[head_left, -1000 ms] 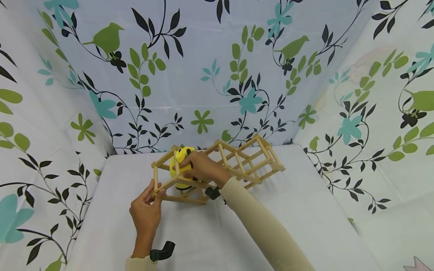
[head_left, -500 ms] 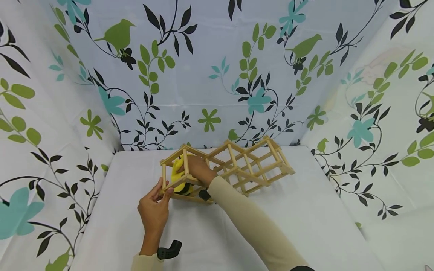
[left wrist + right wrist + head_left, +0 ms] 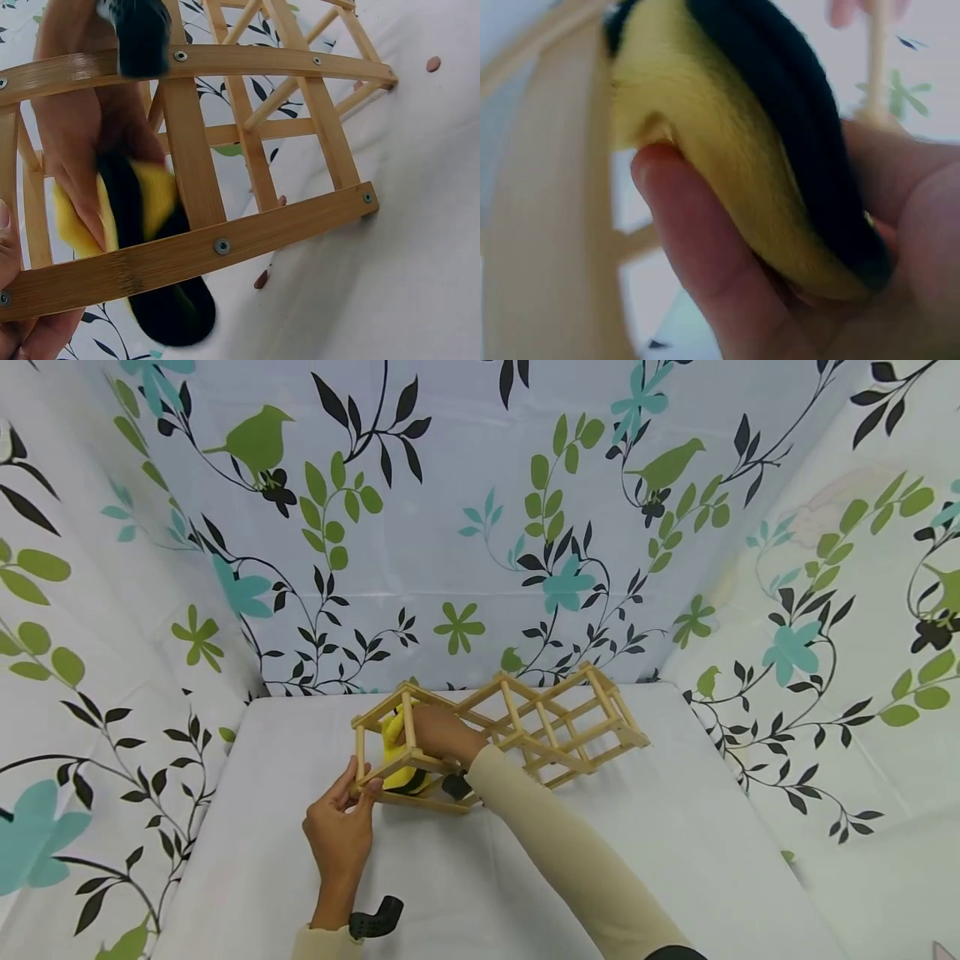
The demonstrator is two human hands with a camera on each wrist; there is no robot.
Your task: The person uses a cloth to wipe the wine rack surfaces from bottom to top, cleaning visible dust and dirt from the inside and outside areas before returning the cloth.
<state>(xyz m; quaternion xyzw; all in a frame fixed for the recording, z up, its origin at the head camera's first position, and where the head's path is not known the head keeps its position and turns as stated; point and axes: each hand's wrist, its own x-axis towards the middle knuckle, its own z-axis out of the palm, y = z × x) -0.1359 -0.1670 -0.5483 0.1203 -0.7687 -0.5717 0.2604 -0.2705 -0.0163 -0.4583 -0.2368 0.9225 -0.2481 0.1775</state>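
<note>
A folding wooden lattice rack [image 3: 512, 707] stands at the back of the white surface. My left hand [image 3: 339, 828] pinches its near left corner between thumb and fingers. Inside the rack's left cell, my right hand [image 3: 446, 732] grips a soft yellow-and-black plush toy [image 3: 393, 753], partly hidden by the rack bars and the hand. In the right wrist view, the fuzzy plush toy [image 3: 720, 127] lies between the thumb and fingers, with a dark band along it. Its rounded black end [image 3: 174, 315] shows below a wooden bar [image 3: 176, 260] in the left wrist view.
A white cloth [image 3: 570, 852] covers the surface. Behind it and at both sides hang curtains [image 3: 420, 527] printed with leaves and birds. Black wrist-worn devices sit on both wrists, the left one [image 3: 377, 917] plainly visible. The rack extends to the right.
My right hand has gone deeper into the rack's left cell with the plush toy, which now sits lower and shows less. The left hand keeps its hold on the corner. The head view has shifted slightly.
</note>
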